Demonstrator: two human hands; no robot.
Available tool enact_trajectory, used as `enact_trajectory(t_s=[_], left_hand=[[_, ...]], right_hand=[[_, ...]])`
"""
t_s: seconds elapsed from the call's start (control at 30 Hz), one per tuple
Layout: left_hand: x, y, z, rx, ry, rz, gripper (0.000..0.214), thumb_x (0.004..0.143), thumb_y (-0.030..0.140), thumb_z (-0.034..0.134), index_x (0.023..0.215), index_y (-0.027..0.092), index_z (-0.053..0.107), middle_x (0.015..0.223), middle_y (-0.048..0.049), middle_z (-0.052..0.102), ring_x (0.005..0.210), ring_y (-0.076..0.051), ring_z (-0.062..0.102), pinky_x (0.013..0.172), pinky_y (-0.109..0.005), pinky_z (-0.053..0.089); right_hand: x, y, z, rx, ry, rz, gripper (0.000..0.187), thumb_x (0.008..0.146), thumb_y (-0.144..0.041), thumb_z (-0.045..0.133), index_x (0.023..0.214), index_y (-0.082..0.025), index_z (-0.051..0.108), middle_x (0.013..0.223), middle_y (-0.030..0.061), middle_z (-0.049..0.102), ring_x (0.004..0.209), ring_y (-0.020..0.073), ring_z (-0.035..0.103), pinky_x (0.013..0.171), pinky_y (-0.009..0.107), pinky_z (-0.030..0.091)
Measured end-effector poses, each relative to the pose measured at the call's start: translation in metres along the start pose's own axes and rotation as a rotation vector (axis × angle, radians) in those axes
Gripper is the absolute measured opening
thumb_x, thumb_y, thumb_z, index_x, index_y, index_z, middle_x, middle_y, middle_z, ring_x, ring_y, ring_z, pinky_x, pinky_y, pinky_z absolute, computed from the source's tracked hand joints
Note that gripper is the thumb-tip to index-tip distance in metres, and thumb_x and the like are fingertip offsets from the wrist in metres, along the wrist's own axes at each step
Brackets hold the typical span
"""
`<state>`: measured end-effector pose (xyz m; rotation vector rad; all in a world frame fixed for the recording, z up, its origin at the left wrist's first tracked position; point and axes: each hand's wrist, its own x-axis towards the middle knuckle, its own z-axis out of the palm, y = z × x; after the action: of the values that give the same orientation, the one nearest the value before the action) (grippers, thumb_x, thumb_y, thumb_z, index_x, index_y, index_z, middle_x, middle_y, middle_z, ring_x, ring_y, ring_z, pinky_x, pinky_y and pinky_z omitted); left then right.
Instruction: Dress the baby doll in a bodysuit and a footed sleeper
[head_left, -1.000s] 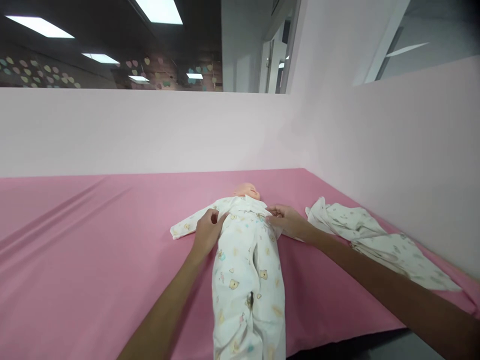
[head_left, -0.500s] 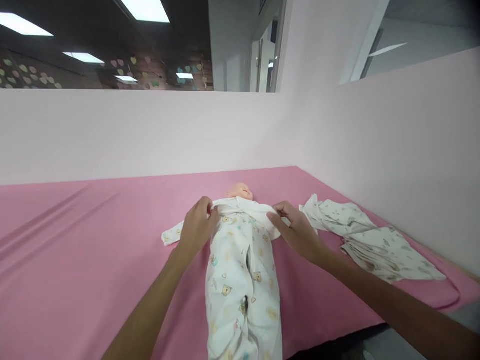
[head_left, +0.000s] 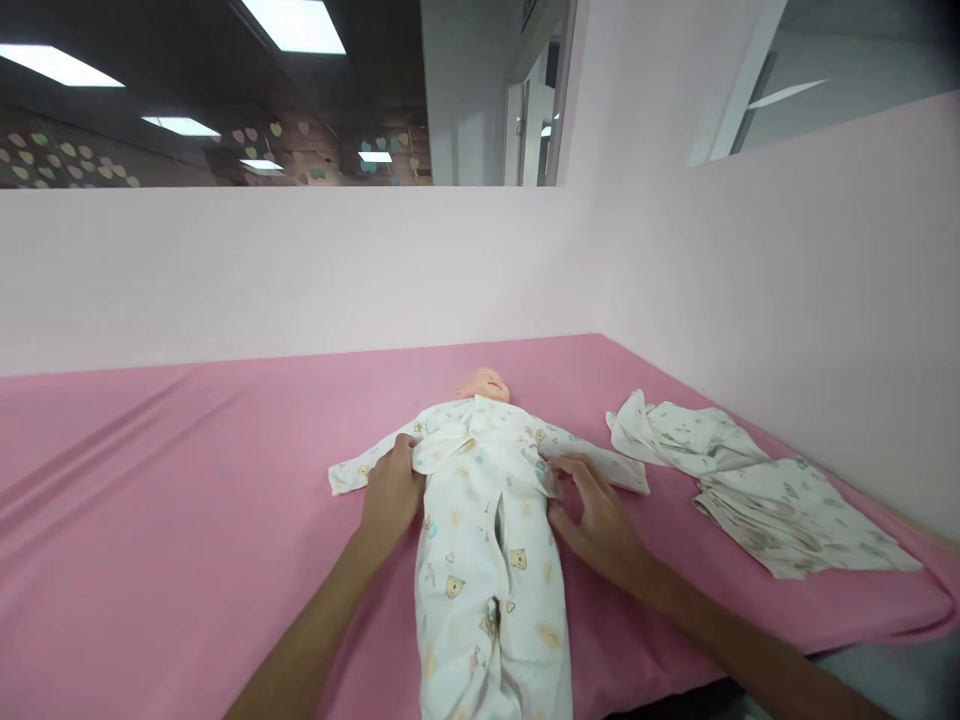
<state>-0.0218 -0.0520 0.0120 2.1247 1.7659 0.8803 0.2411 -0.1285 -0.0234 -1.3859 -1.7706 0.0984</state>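
We are reaching both arms in over the pink sheet (head_left: pixel 225 560) and working at a doll (head_left: pixel 484 384) that is lying on its back near the middle, its head pointing toward the back edge and its legs running down toward the front edge. It is wearing a white shirt (head_left: pixel 510 430) with both sleeves stretching out sideways, and white trousers (head_left: pixel 461 540) that are showing small printed bears. The shirt's lower edge is lapping over the top of the trousers.

Our left hand (head_left: pixel 394 490) is curling at the doll's side, its fingertips touching the shirt just below the sleeve; we are not managing to tell whether it is pinching any cloth. Our right hand (head_left: pixel 596 520) is bending loosely on the other side, thumb and fingers standing well apart, with the fingertips touching the shirt's edge and the thumb lying beside the trousers.

Toward the right edge, a crumpled cloth (head_left: pixel 690 440) is lying beyond the end of the nearer sleeve, and a folded cloth (head_left: pixel 817 520) is adjoining it closer to the front right corner. Behind the back edge, a white wall (head_left: pixel 300 270) is rising to a window (head_left: pixel 225 90).
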Motion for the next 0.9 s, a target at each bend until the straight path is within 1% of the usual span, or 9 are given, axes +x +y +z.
enact_trajectory(t_s=[0.1, 0.2, 0.3, 0.4, 0.5, 0.63, 0.7, 0.8, 0.9], left_hand=[[-0.009, -0.005, -0.003, 0.105, -0.059, 0.025, 0.018, 0.082, 0.012, 0.036, 0.093, 0.021, 0.046, 0.084, -0.0066, 0.062, 0.074, -0.022, 0.054, 0.059, -0.028, 0.033], [-0.029, -0.004, -0.013, 0.18, -0.136, 0.012, 0.019, 0.082, 0.01, 0.033, 0.09, 0.022, 0.045, 0.079, -0.0046, 0.061, 0.067, -0.021, 0.052, 0.054, -0.027, 0.029], [-0.052, 0.001, -0.023, 0.237, -0.218, -0.036, 0.013, 0.084, 0.014, 0.032, 0.085, 0.023, 0.041, 0.072, -0.0015, 0.058, 0.06, -0.019, 0.048, 0.052, -0.026, 0.027], [-0.067, 0.008, -0.028, 0.245, -0.253, -0.076, 0.01, 0.086, 0.017, 0.032, 0.082, 0.024, 0.038, 0.068, 0.0007, 0.057, 0.056, -0.019, 0.045, 0.052, -0.026, 0.027], [-0.066, 0.017, -0.031, 0.226, -0.186, -0.079, 0.013, 0.086, 0.019, 0.032, 0.084, 0.024, 0.043, 0.069, 0.0012, 0.059, 0.06, -0.019, 0.05, 0.056, -0.027, 0.032], [-0.049, 0.033, -0.036, 0.129, -0.012, 0.002, 0.015, 0.088, 0.027, 0.039, 0.094, 0.025, 0.053, 0.09, -0.0005, 0.065, 0.079, -0.02, 0.059, 0.065, -0.029, 0.039], [-0.041, 0.041, -0.038, 0.091, 0.021, 0.057, 0.016, 0.09, 0.03, 0.04, 0.089, 0.024, 0.054, 0.089, -0.0003, 0.065, 0.078, -0.019, 0.058, 0.065, -0.029, 0.039], [-0.038, 0.051, -0.039, 0.092, 0.051, 0.194, 0.02, 0.091, 0.025, 0.037, 0.079, 0.023, 0.052, 0.076, -0.0003, 0.062, 0.068, -0.017, 0.056, 0.06, -0.029, 0.038], [-0.048, 0.055, -0.038, 0.16, 0.124, 0.46, 0.02, 0.092, 0.022, 0.037, 0.081, 0.022, 0.054, 0.073, -0.0018, 0.06, 0.067, -0.018, 0.054, 0.062, -0.03, 0.039]], right_hand=[[0.003, 0.006, 0.003, -0.048, -0.078, 0.151, 0.028, 0.08, -0.026, 0.051, 0.109, -0.024, 0.052, 0.109, 0.0059, 0.059, 0.098, 0.0243, 0.056, 0.082, 0.041, 0.047], [0.006, 0.013, 0.002, -0.095, -0.161, 0.244, 0.016, 0.087, -0.035, 0.045, 0.08, -0.022, 0.052, 0.083, 0.0034, 0.061, 0.076, 0.0212, 0.056, 0.066, 0.035, 0.044], [0.0, 0.015, 0.0, -0.189, -0.197, 0.216, 0.027, 0.088, -0.03, 0.044, 0.063, -0.023, 0.036, 0.068, 0.0019, 0.056, 0.066, 0.0194, 0.051, 0.06, 0.033, 0.038], [-0.014, 0.009, -0.004, -0.233, -0.238, 0.117, 0.029, 0.088, -0.027, 0.045, 0.061, -0.023, 0.034, 0.066, 0.0022, 0.056, 0.067, 0.0207, 0.052, 0.063, 0.036, 0.04], [-0.024, -0.001, -0.008, -0.243, -0.244, 0.055, 0.024, 0.089, -0.024, 0.043, 0.065, -0.023, 0.043, 0.07, 0.0032, 0.059, 0.069, 0.0224, 0.054, 0.068, 0.039, 0.042], [-0.016, -0.016, -0.013, -0.224, -0.095, 0.014, 0.006, 0.087, -0.024, 0.047, 0.088, -0.024, 0.053, 0.094, 0.0057, 0.063, 0.086, 0.0249, 0.057, 0.073, 0.039, 0.043], [-0.003, -0.028, -0.012, -0.201, -0.027, -0.025, 0.016, 0.085, -0.022, 0.05, 0.1, -0.024, 0.054, 0.103, 0.006, 0.062, 0.092, 0.0252, 0.056, 0.076, 0.038, 0.043], [0.019, -0.05, -0.006, -0.095, -0.002, -0.047, 0.011, 0.081, -0.015, 0.049, 0.086, -0.023, 0.054, 0.086, 0.0028, 0.063, 0.081, 0.0209, 0.056, 0.072, 0.034, 0.041], [0.029, -0.068, 0.002, 0.071, 0.064, -0.011, 0.015, 0.081, -0.011, 0.046, 0.07, -0.022, 0.045, 0.07, -0.0005, 0.056, 0.068, 0.0156, 0.05, 0.063, 0.029, 0.039]])
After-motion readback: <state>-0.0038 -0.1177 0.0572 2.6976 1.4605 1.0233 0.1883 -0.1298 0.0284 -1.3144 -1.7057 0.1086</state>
